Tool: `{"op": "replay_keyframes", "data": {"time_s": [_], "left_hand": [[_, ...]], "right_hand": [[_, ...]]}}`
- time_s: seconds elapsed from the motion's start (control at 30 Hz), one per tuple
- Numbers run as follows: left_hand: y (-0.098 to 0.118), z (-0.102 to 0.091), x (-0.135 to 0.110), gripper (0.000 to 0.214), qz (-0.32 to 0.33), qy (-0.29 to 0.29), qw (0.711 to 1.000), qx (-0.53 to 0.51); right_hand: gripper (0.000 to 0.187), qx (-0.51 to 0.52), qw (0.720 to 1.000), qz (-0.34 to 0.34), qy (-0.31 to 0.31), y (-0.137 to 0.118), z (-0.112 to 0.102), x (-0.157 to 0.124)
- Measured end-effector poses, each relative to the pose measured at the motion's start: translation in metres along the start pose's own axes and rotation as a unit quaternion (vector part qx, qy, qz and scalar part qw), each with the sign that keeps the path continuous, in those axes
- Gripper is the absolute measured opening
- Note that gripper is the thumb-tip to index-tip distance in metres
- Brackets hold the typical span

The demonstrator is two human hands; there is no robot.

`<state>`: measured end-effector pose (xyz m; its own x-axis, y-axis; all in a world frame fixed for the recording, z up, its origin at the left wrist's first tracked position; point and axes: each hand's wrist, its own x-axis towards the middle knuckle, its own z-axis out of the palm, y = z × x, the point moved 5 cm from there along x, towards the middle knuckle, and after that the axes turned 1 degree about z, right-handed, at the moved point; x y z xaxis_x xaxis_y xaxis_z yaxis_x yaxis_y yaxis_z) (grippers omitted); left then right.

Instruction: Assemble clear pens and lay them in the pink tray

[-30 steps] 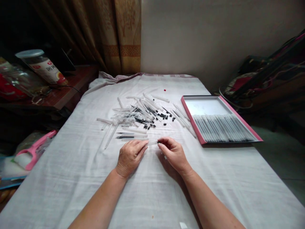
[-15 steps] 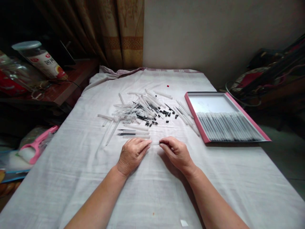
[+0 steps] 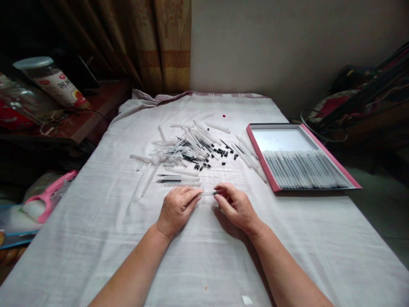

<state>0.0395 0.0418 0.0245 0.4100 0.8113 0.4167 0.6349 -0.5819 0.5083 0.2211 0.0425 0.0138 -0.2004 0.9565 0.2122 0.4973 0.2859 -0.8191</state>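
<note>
A slim clear pen (image 3: pixel 208 193) lies level between my two hands, just above the white cloth. My left hand (image 3: pixel 180 209) is closed on its left part, thumb and forefinger pinched together. At the pen's dark right end is my right hand (image 3: pixel 236 209), its thumb and forefinger loosely around the tip with a small gap showing. Just beyond my left hand, several clear pen barrels and dark refills (image 3: pixel 175 180) lie in a row. Farther back is a loose heap of clear barrels (image 3: pixel 172 149), with small black plugs (image 3: pixel 222 152) scattered at its right side.
A pink-edged box (image 3: pixel 262 157) at the right holds a row of pens (image 3: pixel 303 168). A small red piece (image 3: pixel 224 116) lies toward the back, a white scrap (image 3: pixel 247 300) near the front. Left of the cloth are a lidded jar (image 3: pixel 60 85) and pink-handled scissors (image 3: pixel 49 198).
My right thumb and forefinger have loosened slightly, showing more of the pen's dark end. My left hand keeps its pinch. The whole view has shifted a little.
</note>
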Motion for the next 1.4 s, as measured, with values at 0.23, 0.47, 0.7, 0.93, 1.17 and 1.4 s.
{"op": "replay_keyframes", "data": {"time_s": [0.23,0.47,0.7,0.93,1.17,1.4], "left_hand": [[0.0013,0.0006,0.0002,0.021,0.005,-0.003,1.000,0.009],[-0.0006,0.0010,-0.0005,0.021,-0.005,-0.006,1.000,0.002],[-0.0012,0.0016,-0.0007,0.021,-0.005,-0.002,1.000,0.001],[0.0005,0.0006,0.0005,0.021,-0.002,-0.002,1.000,0.004],[-0.0003,0.0002,0.0005,0.021,-0.002,0.001,1.000,0.008],[0.0001,0.0004,0.0004,0.021,-0.008,-0.005,1.000,-0.001]], "right_hand": [[0.028,-0.060,0.998,-0.008,-0.018,0.0007,0.0016,0.0014],[0.011,-0.014,1.000,-0.018,0.005,-0.0038,-0.0011,0.0013],[0.013,-0.022,1.000,-0.018,-0.006,-0.0028,-0.0014,0.0009],[0.015,-0.065,0.997,-0.043,-0.005,-0.0043,-0.0025,0.0005],[0.013,-0.060,0.997,-0.045,-0.003,-0.0038,-0.0016,0.0004],[0.015,-0.111,0.992,-0.050,-0.019,-0.0080,-0.0018,0.0017]]}}
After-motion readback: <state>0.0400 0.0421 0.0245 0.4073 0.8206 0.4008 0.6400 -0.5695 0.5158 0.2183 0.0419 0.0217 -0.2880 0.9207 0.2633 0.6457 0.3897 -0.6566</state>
